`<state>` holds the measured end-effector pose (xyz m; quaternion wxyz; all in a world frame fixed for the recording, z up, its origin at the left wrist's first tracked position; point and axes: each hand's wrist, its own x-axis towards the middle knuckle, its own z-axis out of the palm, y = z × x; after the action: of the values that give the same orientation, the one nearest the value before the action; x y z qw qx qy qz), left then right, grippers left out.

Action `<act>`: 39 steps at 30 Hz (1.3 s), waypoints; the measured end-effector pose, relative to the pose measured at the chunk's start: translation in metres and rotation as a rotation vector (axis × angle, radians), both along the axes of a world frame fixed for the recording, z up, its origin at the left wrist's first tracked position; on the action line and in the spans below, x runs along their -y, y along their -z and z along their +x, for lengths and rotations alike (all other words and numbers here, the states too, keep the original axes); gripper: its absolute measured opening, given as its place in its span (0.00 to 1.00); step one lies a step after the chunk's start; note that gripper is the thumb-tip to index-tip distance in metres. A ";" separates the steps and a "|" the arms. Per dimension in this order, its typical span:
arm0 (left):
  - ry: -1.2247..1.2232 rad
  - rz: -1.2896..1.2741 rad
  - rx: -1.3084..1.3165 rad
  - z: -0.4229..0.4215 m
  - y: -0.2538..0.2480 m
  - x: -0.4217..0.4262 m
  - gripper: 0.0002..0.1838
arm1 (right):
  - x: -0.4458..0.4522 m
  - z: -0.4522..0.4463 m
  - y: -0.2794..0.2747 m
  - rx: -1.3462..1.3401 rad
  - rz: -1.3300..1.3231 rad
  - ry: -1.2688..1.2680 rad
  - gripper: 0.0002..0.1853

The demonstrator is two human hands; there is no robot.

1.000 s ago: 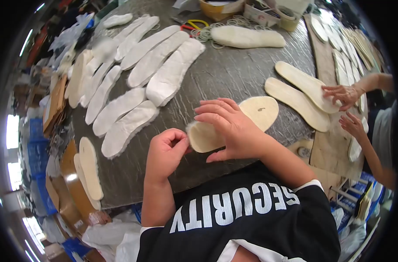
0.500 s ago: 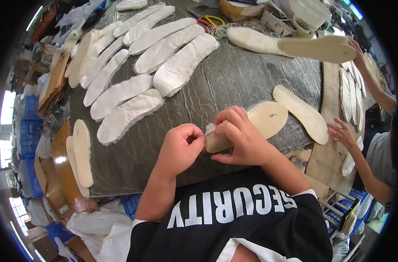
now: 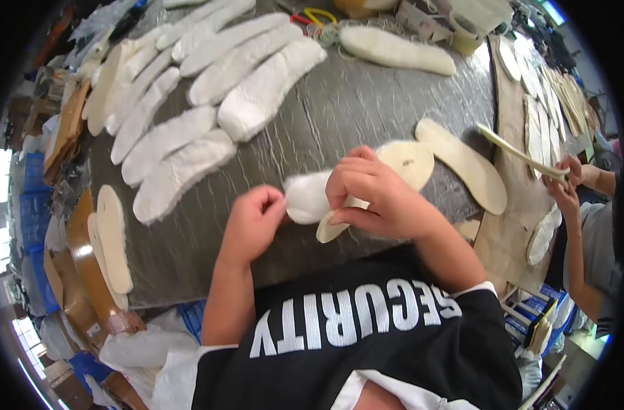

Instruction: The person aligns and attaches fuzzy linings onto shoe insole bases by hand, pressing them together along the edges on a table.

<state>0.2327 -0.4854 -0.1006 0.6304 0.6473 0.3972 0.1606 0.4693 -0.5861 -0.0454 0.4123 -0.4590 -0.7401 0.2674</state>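
**White insoles (image 3: 271, 89) lined dark tabletop (image 3: 195, 260)**

They lay slanting across the left of its wrinkled surface. A cream pair of insoles (image 3: 113, 232) overlapped along the left edge. One cream insole (image 3: 466, 167) rested at right; a fluffy insole (image 3: 397, 52) lay toward the far side.

Best lane: mid table (image 3: 312, 137), diagonal, between the white insoles (image 3: 260, 92) on the left and the two hands. Left side is packed; going far-left means passing over them. Near left also has room, between the left forearm (image 3: 233, 294) and the insole pair (image 3: 113, 239) at the left edge. Far side blocked by the fluffy insole (image 3: 397, 52), pliers (image 3: 317, 16) and tub (image 3: 468, 39).

Right hand (image 3: 375, 198) plus the beige insole (image 3: 411, 164) it grips and the left hand (image 3: 254, 222) block near centre. Just right, the flat insole (image 3: 462, 167) closes that side. Gap between flat and fluffy insoles is passable, but the co-worker's hands (image 3: 568, 181) hold a raised insole (image 3: 520, 154) at its right end.
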 end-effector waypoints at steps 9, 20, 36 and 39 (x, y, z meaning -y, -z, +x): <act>0.017 -0.104 0.152 0.003 -0.013 0.008 0.04 | -0.029 -0.015 0.021 -0.060 -0.151 0.087 0.06; 0.077 -0.013 0.130 0.009 -0.016 0.004 0.04 | -0.029 -0.012 0.020 -0.061 -0.262 0.108 0.05; -0.060 -0.112 0.078 0.020 -0.024 0.010 0.05 | -0.030 -0.014 0.034 -0.003 -0.264 0.171 0.06; -0.057 -0.046 0.046 0.020 -0.023 0.013 0.06 | -0.034 -0.014 0.037 -0.095 -0.358 0.150 0.11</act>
<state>0.2524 -0.4982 -0.0778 0.6495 0.6171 0.4043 0.1841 0.4557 -0.5523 -0.0823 0.3776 -0.5654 -0.6243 0.3847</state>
